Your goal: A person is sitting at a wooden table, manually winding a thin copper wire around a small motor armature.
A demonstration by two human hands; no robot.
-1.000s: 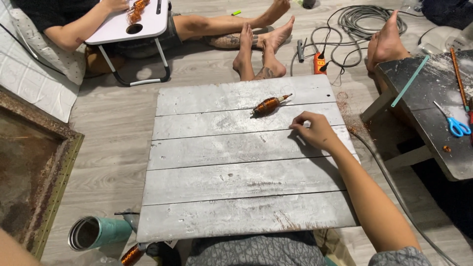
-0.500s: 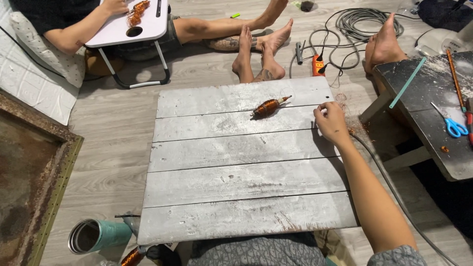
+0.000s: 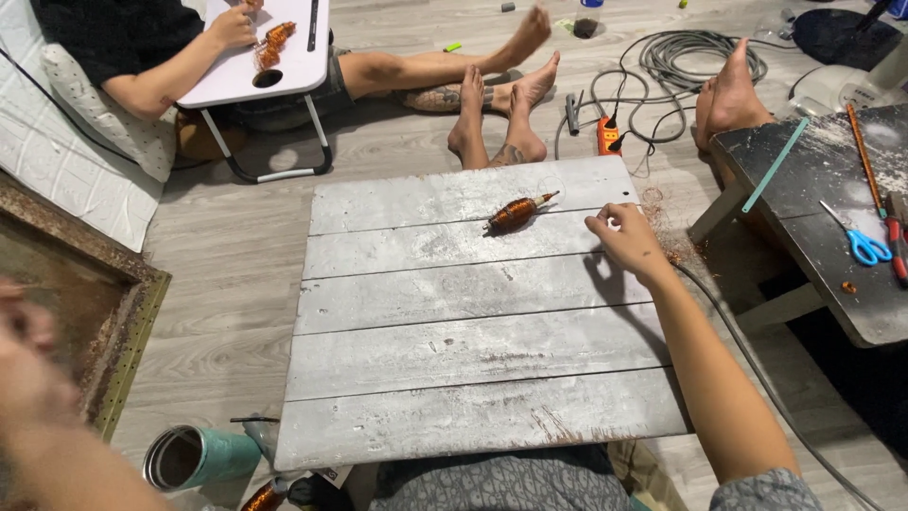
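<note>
Copper-wound coil lies on my grey plank board, at 10 o'clock from my right hand and apart from it. Teal cup lies tipped at 7 o'clock off the board, contents indiscernible. Right fingers curl loosely, tips pinched together near the board's edge, nothing discernible between them. My left hand is blurred; I cannot tell its fingers' state.

Whitewashed grey plank board, copper-orange wound coil, teal tumbler, blue-handled scissors
</note>
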